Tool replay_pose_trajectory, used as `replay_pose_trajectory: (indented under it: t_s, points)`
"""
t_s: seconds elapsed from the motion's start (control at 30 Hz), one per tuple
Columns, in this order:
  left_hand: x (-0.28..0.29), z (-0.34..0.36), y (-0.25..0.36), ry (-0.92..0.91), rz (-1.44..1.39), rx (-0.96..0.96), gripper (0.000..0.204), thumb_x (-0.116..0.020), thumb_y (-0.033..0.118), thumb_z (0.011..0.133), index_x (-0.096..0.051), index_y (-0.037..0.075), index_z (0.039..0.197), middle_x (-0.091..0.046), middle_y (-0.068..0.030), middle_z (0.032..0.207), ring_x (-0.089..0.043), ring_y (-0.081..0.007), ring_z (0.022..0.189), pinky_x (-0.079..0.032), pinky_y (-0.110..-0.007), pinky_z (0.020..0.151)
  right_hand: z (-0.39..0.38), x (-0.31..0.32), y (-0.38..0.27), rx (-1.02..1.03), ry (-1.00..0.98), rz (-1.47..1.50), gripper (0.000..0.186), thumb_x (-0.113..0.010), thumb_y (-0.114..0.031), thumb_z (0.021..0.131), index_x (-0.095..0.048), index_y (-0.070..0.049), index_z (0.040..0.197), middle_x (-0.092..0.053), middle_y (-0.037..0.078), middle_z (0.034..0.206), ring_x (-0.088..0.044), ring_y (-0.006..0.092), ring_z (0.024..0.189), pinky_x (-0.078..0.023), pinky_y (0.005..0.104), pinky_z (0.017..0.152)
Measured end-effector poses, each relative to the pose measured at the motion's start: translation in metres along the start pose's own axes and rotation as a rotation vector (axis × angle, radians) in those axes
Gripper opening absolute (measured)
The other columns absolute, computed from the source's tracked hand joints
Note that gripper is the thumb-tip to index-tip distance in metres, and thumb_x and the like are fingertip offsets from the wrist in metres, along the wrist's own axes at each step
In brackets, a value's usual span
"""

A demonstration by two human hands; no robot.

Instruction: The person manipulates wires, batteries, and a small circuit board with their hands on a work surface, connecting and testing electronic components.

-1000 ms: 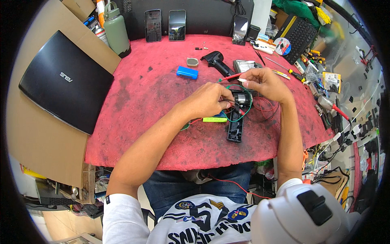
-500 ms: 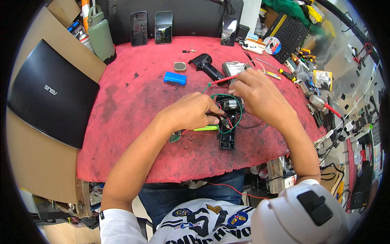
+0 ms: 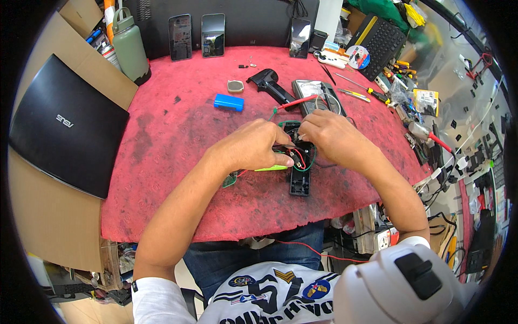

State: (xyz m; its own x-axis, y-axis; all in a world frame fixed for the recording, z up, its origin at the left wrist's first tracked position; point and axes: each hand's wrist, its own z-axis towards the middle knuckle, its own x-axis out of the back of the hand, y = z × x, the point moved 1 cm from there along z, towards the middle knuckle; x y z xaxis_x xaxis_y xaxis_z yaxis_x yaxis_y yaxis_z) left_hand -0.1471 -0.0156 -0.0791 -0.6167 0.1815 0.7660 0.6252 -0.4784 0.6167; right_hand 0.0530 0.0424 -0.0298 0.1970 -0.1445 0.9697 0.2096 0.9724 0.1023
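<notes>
An opened black plastic housing (image 3: pixel 300 186) lies on the red mat, with red, black and green wires (image 3: pixel 301 157) looped inside it. From the left, my left hand (image 3: pixel 253 146) reaches over its edge, thumb and fingers closed on black wires. My right hand (image 3: pixel 332 137) is at the housing's upper part, fingertips pinched together; what they hold is hidden. A lime-green cylinder (image 3: pixel 271 168) shows under my left thumb, and a small green circuit board (image 3: pixel 230 180) beside that wrist. Just beyond my hands lies a red probe (image 3: pixel 295 102) with a green wire at its tip.
A black pistol-shaped housing (image 3: pixel 272 86), a grey meter-like box (image 3: pixel 315 92), a blue block (image 3: pixel 229 102) and a small oval part (image 3: pixel 235 86) lie farther back. Phones (image 3: pixel 213 35) stand behind. A closed laptop (image 3: pixel 67 127) is left; screwdrivers (image 3: pixel 377 95) and clutter are right.
My right hand has come down and left, away from the red probe and onto the housing's upper part, covering the silver motor. My left hand stays nearly in place.
</notes>
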Motion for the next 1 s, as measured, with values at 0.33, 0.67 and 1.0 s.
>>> replay_pose_trajectory:
  t_s: [0.33,0.67,1.0]
  points:
    - [0.006,-0.003,0.008,-0.024,0.016,0.052,0.036,-0.081,0.027,0.075,-0.072,0.0,0.096,-0.06,-0.0243,0.071,-0.06,-0.0399,0.066,-0.045,-0.046,0.063,0.021,0.001,-0.009,0.068,-0.198,-0.144,0.012,-0.063,-0.004,0.078,-0.064,0.001,0.089,-0.067,0.017,0.092,-0.068,0.0311,0.091,-0.055,0.0396,0.079]
    - [0.002,-0.003,0.005,-0.007,0.003,-0.007,0.039,-0.08,0.025,0.075,-0.072,0.002,0.106,-0.066,-0.0264,0.088,-0.065,-0.042,0.084,-0.05,-0.045,0.075,0.033,-0.013,-0.009,0.122,-0.313,-0.139,0.016,-0.064,-0.005,0.078,-0.066,0.001,0.093,-0.064,0.017,0.098,-0.066,0.0303,0.097,-0.054,0.0398,0.083]
    - [0.005,0.0,-0.004,-0.034,-0.121,0.087,0.046,-0.081,0.026,0.079,-0.07,-0.001,0.114,-0.073,-0.0169,0.089,-0.067,-0.0165,0.078,-0.051,-0.035,0.072,0.025,0.027,0.011,-0.079,0.078,0.216,0.014,-0.068,-0.011,0.083,-0.071,-0.004,0.094,-0.069,0.017,0.089,-0.067,0.0344,0.089,-0.054,0.0405,0.078]
